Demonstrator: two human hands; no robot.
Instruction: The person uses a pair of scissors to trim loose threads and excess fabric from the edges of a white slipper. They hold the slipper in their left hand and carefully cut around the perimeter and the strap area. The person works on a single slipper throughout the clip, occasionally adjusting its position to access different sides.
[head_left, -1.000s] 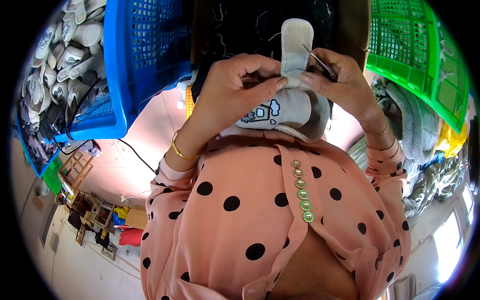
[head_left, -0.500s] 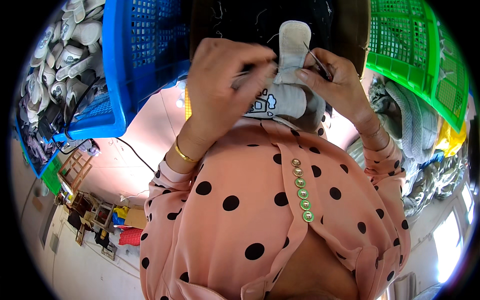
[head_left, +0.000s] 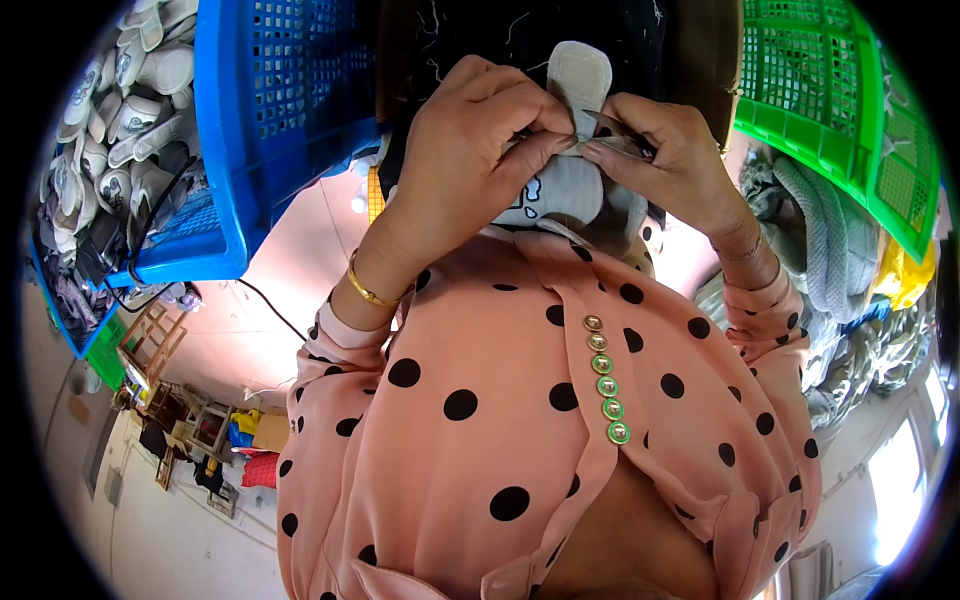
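A pale fabric shoe upper (head_left: pixel 574 192) with a dark-outlined, light-blue print lies at the top middle, close against my shirt. Its rounded tongue (head_left: pixel 580 75) points away from me. At the base of the tongue, thumb and forefinger of my left hand (head_left: pixel 480 150) are pinched together on the upper; any thread between them is too small to make out. My right hand (head_left: pixel 672 150) has its fingers wrapped round small pointed snips (head_left: pixel 622 136), the metal blades turned toward the left fingertips. The two hands nearly touch, partly hiding the upper.
To the left stands a blue plastic crate (head_left: pixel 222 200), with many pale shoe uppers (head_left: pixel 135 120) beyond it. A green crate (head_left: pixel 812 110) is at the right, above grey fabric pieces (head_left: pixel 815 220). Loose thread ends lie on the dark surface (head_left: pixel 500 35) at the top. A black cable (head_left: pixel 275 312) hangs at left.
My left hand, blurred before, has come in to pinch at the base of the tongue. The snips in my right hand have tilted leftward, toward the left fingertips. The tongue has shifted slightly left.
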